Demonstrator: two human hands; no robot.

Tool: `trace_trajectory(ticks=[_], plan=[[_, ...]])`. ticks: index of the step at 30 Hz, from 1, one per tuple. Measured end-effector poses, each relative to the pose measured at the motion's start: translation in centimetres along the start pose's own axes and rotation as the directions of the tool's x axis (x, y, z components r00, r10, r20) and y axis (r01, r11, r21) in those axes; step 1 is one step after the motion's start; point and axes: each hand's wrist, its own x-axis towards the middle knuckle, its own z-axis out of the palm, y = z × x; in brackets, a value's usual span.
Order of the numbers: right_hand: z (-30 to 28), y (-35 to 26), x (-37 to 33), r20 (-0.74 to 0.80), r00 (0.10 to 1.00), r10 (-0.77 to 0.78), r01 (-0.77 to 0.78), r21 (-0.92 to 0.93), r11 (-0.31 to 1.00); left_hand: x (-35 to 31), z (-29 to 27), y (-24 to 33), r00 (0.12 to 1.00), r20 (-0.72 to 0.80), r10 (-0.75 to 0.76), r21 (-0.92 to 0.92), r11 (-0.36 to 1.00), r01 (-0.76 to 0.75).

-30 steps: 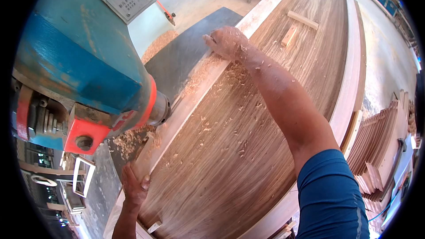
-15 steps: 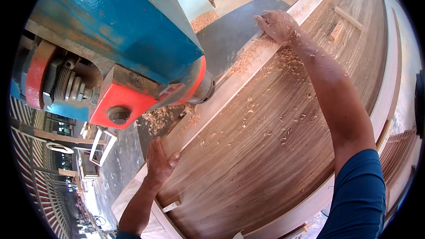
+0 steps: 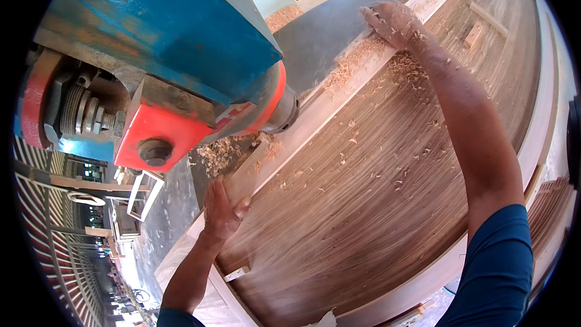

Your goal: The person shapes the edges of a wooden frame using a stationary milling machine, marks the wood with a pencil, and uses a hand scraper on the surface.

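Observation:
A large wooden panel (image 3: 357,206), with a brown grained middle and a paler raised frame, lies slanting across the view. My left hand (image 3: 224,211) grips the near-left part of its long pale frame rail (image 3: 296,151), thumb on the panel side and fingers over the outer side. Farther up the same rail, my right hand (image 3: 393,24) is wrapped over it, with shavings stuck to hand and wrist. Between my hands, the round metal head (image 3: 284,112) of a blue and red machine (image 3: 163,36) stands beside the rail. Its underside is hidden.
Curled wood shavings (image 3: 351,66) heap along the rail and near my right hand. A dark machine table (image 3: 327,24) extends beyond the rail. Two small wood strips (image 3: 489,19) lie on the panel's far end. A pale open frame (image 3: 145,197) stands at the left.
The view has shifted slightly. Both hands keep their hold on the rail, and the panel appears a little farther up and to the right. More shavings show beside my right hand.

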Motion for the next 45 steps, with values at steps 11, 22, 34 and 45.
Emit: trace_trajectory(ticks=[11, 22, 34, 45], plan=[[-0.3, 1.5, -0.1, 0.052, 0.998, -0.038, 0.039, -0.029, 0.999, 1.3, 0.3, -0.2, 1.0, 0.02, -0.019, 0.015, 1.0, 0.019], [0.5, 3.1, -0.4, -0.244, 0.934, -0.261, 0.247, -0.085, 0.965, 2.8, 0.0, -0.1, 0.999, 0.042, 0.015, -0.044, 0.999, -0.014], [-1.0, 2.8, -0.8, -0.057, 0.998, 0.036, -0.039, -0.059, 0.997, 3.7, -0.2, -0.3, 0.999, 0.028, 0.032, -0.052, 0.998, -0.03], [-1.0, 2.3, -1.1, -0.188, 0.97, -0.152, 0.147, -0.043, 0.988, 3.7, -0.1, -0.7, 0.998, 0.003, 0.057, -0.031, 0.998, -0.057]])
